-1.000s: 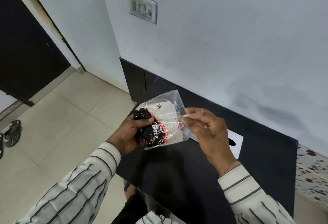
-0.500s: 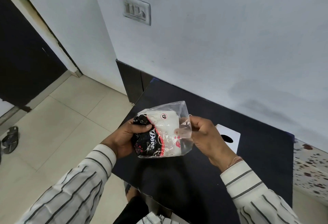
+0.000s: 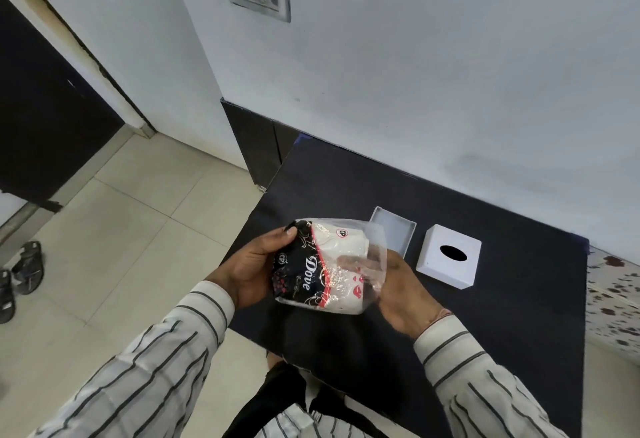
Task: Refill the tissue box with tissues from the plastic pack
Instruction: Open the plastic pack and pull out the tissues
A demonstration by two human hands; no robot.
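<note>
head view, looking down: my left hand [image 3: 254, 273] is wrapped around the dark printed end of the plastic pack [image 3: 325, 266], thumb pressed on its top edge, fingers curled underneath. my right hand [image 3: 398, 293] is at the clear open end, fingers [image 3: 349, 261] showing through the film, seemingly inside the plastic and against the white tissues [image 3: 341, 247]; whether they're pinching a tissue or only the film, i can't tell. the pack is up off the black table [image 3: 346, 181], tilted, over its near part. just beyond my right hand, the tissue box base [image 3: 393, 233] sits open on the table, partly behind the plastic. beside it to the right, apart from it, the white box cover [image 3: 448, 257] rests with its oval slot facing up. striped sleeves [image 3: 156, 361] on both arms.
</note>
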